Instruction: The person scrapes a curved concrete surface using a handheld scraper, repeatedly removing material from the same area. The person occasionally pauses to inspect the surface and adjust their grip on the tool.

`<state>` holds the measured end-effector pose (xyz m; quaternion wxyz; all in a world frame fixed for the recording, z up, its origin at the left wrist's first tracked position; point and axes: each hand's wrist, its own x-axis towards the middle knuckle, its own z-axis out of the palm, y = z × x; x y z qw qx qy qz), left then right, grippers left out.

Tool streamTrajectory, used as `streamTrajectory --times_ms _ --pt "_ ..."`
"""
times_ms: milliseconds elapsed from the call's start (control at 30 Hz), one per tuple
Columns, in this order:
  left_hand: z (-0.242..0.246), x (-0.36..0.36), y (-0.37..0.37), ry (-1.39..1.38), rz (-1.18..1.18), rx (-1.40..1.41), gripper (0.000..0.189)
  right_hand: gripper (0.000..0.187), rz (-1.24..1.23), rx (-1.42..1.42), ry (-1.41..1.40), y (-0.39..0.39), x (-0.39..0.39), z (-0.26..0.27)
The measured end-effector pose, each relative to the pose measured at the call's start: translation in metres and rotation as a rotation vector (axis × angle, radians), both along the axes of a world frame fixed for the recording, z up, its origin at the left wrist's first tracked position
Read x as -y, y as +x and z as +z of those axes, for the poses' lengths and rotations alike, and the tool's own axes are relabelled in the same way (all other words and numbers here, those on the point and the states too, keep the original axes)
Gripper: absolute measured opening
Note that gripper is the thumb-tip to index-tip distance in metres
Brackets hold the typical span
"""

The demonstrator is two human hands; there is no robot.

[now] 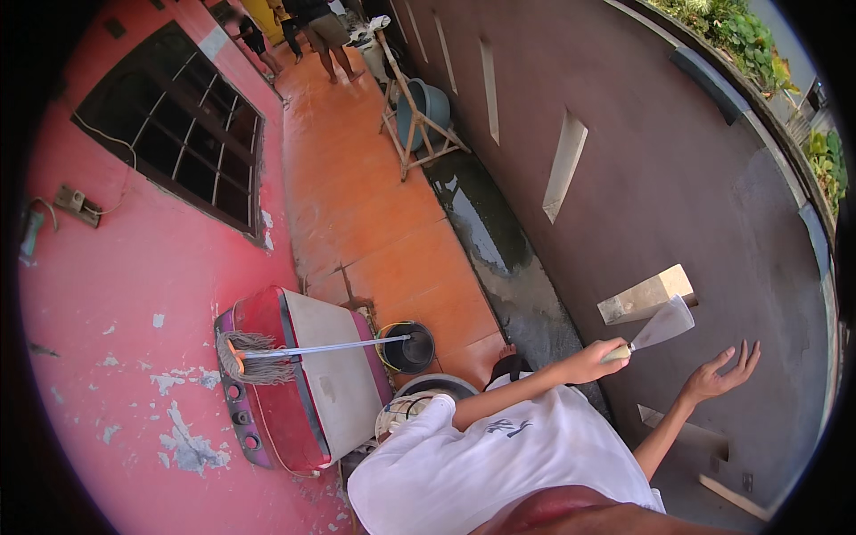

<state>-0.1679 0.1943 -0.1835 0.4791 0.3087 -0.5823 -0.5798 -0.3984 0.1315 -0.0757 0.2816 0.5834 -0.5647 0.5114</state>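
Note:
My left hand (595, 363) grips the pale handle of a putty knife (665, 323), its wide metal blade pointing up and to the right. That blade is in front of the dark brown wall (695, 200), by a slot opening (645, 294) with light-coloured sides. I cannot tell whether the blade touches the wall. My right hand (719, 380) is raised near the same wall, fingers apart, holding nothing. A second slot (685, 431) shows beyond my right forearm.
At left, a washing machine (334, 381) bears a string mop (257, 358) beside a pink wall (114, 281). A black bucket (409, 348) sits on orange tiles (381, 267). Wet gutter (488, 234) runs along the brown wall. Ahead are a wooden stand (418, 120), a basin (424, 110) and several people (326, 40).

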Motion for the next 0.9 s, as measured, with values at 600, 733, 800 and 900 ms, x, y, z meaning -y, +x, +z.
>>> streamTrajectory --times_ms 600,733,800,900 --pt "-0.038 0.014 0.086 0.297 0.277 -0.066 0.016 0.024 -0.427 -0.237 -0.462 -0.101 0.101 -0.018" --pt "-0.037 0.025 0.071 0.271 0.321 0.001 0.014 0.027 -0.427 -0.244 -0.428 -0.115 0.099 -0.024" --pt "-0.042 0.027 0.064 0.300 0.297 -0.006 0.013 0.028 -0.413 -0.254 -0.408 -0.120 0.096 -0.028" --pt "-0.041 0.027 0.056 0.346 0.214 -0.056 0.015 0.030 -0.399 -0.270 -0.390 -0.124 0.094 -0.032"
